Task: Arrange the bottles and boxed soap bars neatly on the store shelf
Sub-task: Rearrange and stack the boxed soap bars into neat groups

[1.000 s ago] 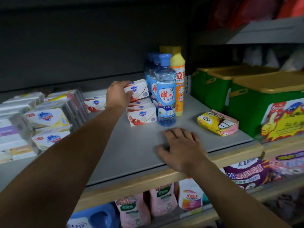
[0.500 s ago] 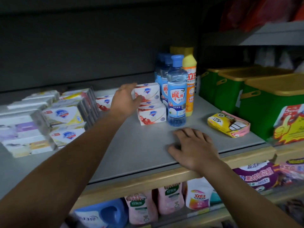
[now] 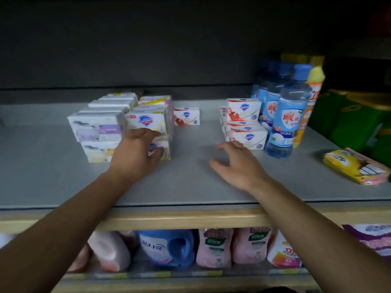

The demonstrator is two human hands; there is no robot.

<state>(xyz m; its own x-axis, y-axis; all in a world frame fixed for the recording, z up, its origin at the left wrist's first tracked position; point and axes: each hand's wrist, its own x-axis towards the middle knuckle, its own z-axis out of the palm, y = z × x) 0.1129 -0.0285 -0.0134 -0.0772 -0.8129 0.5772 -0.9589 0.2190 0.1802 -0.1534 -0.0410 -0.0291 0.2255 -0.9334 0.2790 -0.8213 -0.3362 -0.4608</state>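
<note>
On the grey shelf, my left hand grips the lower front yellow soap box, fingers over its top and thumb on its front. Above it sits another yellow soap box, with purple-and-white soap boxes stacked to the left. My right hand hovers open over the shelf, fingers spread, just in front of a stack of red-and-white soap boxes. One red-and-white box stands alone behind. Blue-capped bottles and a yellow-orange bottle stand to the right of the stack.
A yellow packet lies at the shelf's right front. Green bins stand at the far right. Below the wooden shelf edge, pink pouches and a blue jug fill the lower shelf.
My left hand left the red-and-white stack and moved left onto the yellow soap box. My right hand lifted off the shelf edge and moved forward. The view swung left.
</note>
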